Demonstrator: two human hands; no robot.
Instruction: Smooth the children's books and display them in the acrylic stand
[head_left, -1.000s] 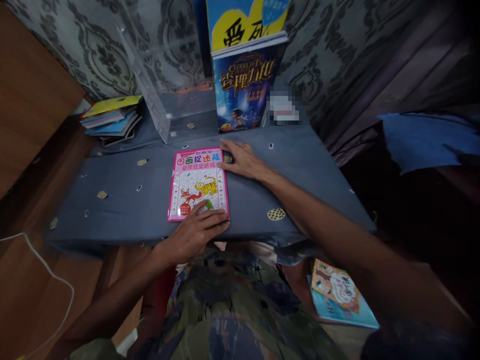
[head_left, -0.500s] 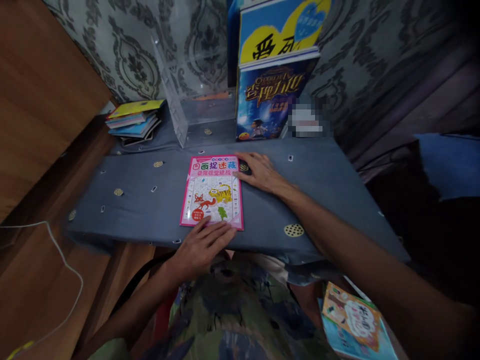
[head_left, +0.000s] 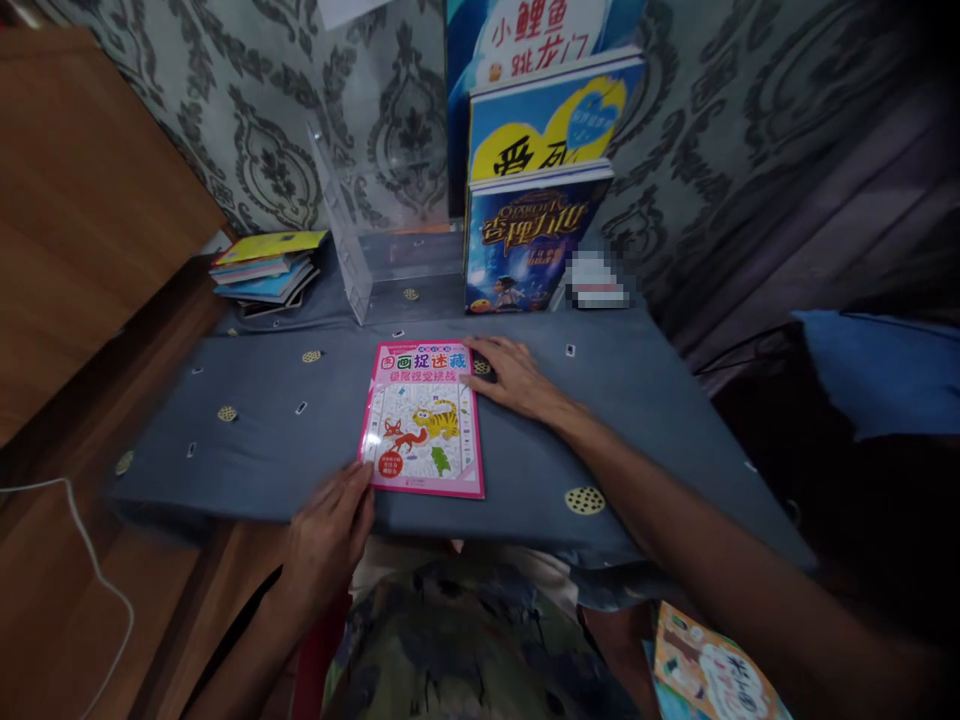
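Note:
A pink-bordered children's picture book (head_left: 424, 420) lies flat on the cloth-covered table, its cover showing a fox, a yellow striped cat and a green leaf. At its lower left corner, my left hand (head_left: 334, 515) has its fingers drawn together and closed on the edge; the thumb is mostly hidden. My right hand (head_left: 514, 375) rests palm down by the upper right edge. Its thumb and fingers are apart, with the tips touching the book's side.
Upright books (head_left: 525, 250) stand in a tiered display at the back, beside a clear plastic rack (head_left: 345, 235). A stack of thin books (head_left: 266, 270) lies at the back left. Another book (head_left: 712, 660) is low at the right. A white cable (head_left: 97, 560) hangs at left.
My left hand has slid from the book's bottom edge leftward to its lower left corner. My right hand stays by the upper right edge. The camera view has tilted up slightly.

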